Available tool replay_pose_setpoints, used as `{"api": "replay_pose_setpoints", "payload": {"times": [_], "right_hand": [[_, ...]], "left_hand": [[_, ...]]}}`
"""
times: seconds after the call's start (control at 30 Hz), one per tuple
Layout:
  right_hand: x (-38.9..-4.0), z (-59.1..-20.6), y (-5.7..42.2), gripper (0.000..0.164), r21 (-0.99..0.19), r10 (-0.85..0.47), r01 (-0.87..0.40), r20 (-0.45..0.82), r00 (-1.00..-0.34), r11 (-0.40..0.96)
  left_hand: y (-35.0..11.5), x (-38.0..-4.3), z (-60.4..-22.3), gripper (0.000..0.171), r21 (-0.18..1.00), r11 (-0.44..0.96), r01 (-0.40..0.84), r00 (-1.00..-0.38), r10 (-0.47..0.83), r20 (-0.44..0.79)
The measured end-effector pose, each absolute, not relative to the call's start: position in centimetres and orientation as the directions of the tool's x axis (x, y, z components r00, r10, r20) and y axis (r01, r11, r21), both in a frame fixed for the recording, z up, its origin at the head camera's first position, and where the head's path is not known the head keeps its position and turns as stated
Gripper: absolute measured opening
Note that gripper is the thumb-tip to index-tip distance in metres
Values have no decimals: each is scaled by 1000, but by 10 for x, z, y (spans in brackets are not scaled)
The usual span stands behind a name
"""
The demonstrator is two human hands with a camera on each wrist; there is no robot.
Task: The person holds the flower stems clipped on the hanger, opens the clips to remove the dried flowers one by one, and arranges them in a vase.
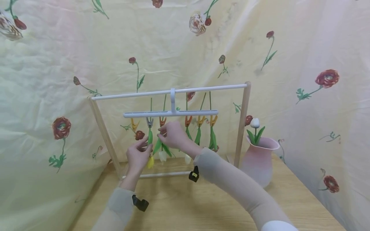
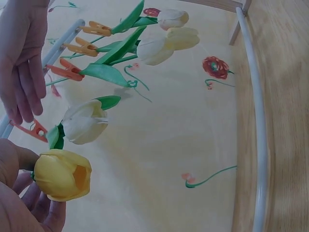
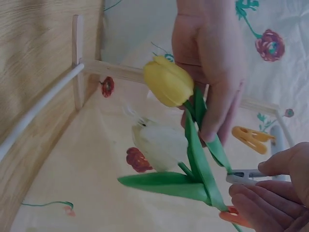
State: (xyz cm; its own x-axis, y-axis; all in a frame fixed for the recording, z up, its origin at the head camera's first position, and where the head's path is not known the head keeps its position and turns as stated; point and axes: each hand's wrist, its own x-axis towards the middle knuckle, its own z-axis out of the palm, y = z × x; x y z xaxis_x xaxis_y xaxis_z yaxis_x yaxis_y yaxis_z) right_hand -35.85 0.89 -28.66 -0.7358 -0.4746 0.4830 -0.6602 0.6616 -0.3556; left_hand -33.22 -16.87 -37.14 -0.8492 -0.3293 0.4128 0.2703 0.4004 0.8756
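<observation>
A yellow tulip [image 1: 151, 162] hangs head down below a grey clip [image 1: 149, 122] on the white hanger [image 1: 185, 113]. My left hand [image 1: 138, 155] pinches it at its green leaf, just above the bloom; in the left wrist view the yellow bloom [image 2: 63, 175] covers part of the fingers. My right hand [image 1: 174, 134] is beside the grey clip, thumb parted from the fingers, holding nothing. Seen from the right wrist, its thumb and fingers overlap the end of the grey clip [image 3: 244, 176]. Close by, a white tulip [image 1: 162, 156] hangs from an orange clip [image 1: 162, 121].
The hanger hooks over the top bar [image 1: 124, 95] of a wooden-legged rack on the table [image 1: 173, 199]. More tulips hang from orange and yellow clips [image 1: 201, 120] to the right. A yellow clip [image 1: 134, 124] is at the left end. A pink vase [image 1: 257, 160] holds a white tulip [image 1: 255, 123].
</observation>
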Motion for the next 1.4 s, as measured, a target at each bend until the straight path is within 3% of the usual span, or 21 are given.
{"api": "replay_pose_setpoints", "payload": {"times": [0.33,0.63,1.17,1.4], "right_hand": [[-368,-291,-9,32,-330,-419,-645,544,-727,690],[-382,-297,-18,39,-404,-333,-600,559,-759,691],[-398,-309,-32,40,-405,-228,-584,650,-725,704],[-404,-316,-33,42,-369,-214,-616,712,-669,696]], "left_hand": [[-168,-332,-372,35,863,421,279,-842,-326,430],[-165,-329,-371,34,859,416,300,-835,-321,447],[-162,-325,-374,33,866,394,308,-837,-321,444],[-162,-325,-375,31,860,399,319,-837,-308,453]]}}
